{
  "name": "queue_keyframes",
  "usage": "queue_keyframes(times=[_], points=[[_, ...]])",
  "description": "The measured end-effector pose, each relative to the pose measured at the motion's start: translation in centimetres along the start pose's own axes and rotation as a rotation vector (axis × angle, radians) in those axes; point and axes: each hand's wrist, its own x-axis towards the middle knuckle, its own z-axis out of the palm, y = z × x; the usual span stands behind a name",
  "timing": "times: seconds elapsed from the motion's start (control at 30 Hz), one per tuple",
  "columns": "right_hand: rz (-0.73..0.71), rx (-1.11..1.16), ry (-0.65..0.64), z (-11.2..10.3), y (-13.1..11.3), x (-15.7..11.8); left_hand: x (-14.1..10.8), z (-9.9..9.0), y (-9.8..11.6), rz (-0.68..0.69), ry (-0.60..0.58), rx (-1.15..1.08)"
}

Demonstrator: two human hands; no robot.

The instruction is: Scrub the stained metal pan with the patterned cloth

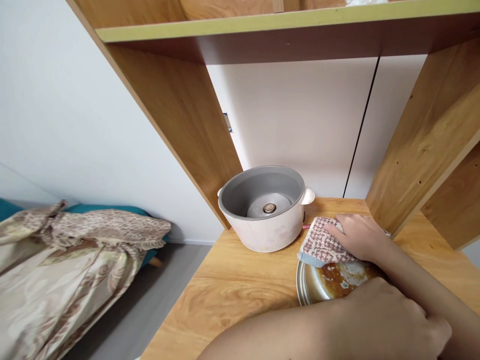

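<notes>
My right hand (358,235) lies closed over a checked pink-and-white cloth (318,242) with a pale blue edge, pressing it on the far side of a metal pot (311,282). The pot rests upside down on the wooden surface, its base stained brown and patchy. From the lower left my left forearm reaches across, and my left hand (405,315) is curled over the pot's near right part; its fingertips are hidden. Just beyond and left of the pot stands a white rice cooker body (262,232), lidless, with a grey interior and a round centre piece inside.
The wooden desktop (210,295) sits between upright wooden panels (176,110). A shelf with a yellow-green edge (262,22) runs overhead. On the left, patterned bedding (75,280) drapes over a teal piece of furniture above grey floor. A white wall is behind.
</notes>
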Motion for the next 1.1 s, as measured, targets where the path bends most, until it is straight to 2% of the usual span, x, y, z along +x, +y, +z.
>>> queue_keyframes(times=[0.17, 0.43, 1.1], points=[[-0.025, 0.009, 0.008, 0.06, 0.10, 0.10, 0.05, -0.45, 0.02, -0.006, -0.011, -0.009], [-0.016, -0.003, 0.004, 0.00, 0.11, -0.08, 0.01, 0.11, 0.02, -0.001, 0.017, 0.010], [-0.022, 0.024, -0.017, -0.08, 0.17, 0.02, 0.03, 0.13, -0.07, -0.004, 0.018, 0.009]])
